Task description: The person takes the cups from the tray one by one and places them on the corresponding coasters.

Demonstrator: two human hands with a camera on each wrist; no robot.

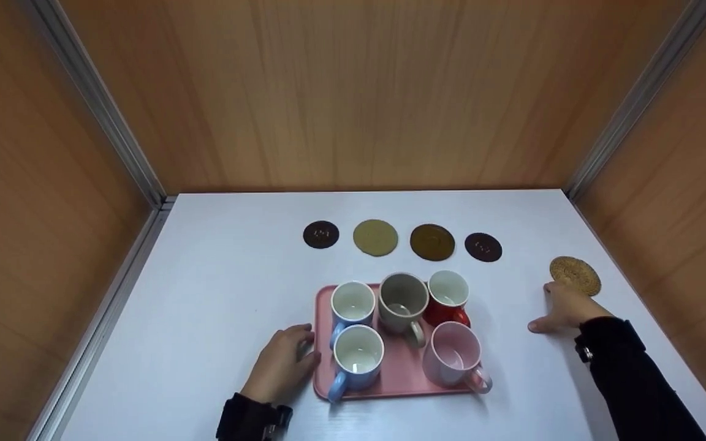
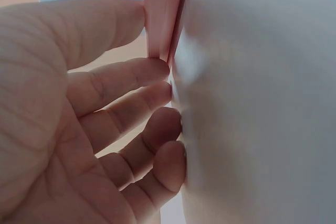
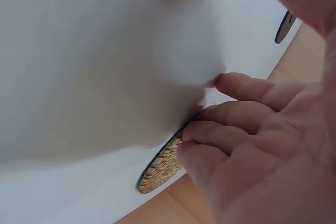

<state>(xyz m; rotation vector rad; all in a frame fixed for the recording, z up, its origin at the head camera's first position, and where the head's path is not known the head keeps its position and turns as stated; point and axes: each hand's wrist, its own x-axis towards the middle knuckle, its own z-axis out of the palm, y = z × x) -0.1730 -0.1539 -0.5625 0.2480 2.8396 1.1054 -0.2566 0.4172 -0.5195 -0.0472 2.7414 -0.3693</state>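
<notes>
At the left edge of a pink tray (image 1: pixel 399 375) is my left hand (image 1: pixel 279 364), its thumb and index fingertip against the rim. In the left wrist view the other fingers (image 2: pixel 168 166) bend loosely, tips against the white tabletop. Two blue mugs (image 1: pixel 359 352), a grey mug (image 1: pixel 402 300), a red mug (image 1: pixel 442 311) and a pink mug (image 1: pixel 451 355) stand upright on the tray. Far right, my right hand (image 1: pixel 564 307) touches a woven straw coaster (image 1: pixel 576 274), with several fingertips at its near edge. The right thumb is spread away from it.
Behind the tray lie two dark brown coasters (image 1: pixel 321 234), an olive-tan coaster (image 1: pixel 375 237) and a brown coaster (image 1: pixel 432 242) in a row. Wooden panels (image 1: pixel 359 98) enclose the white table (image 1: pixel 230 263) at the back and sides.
</notes>
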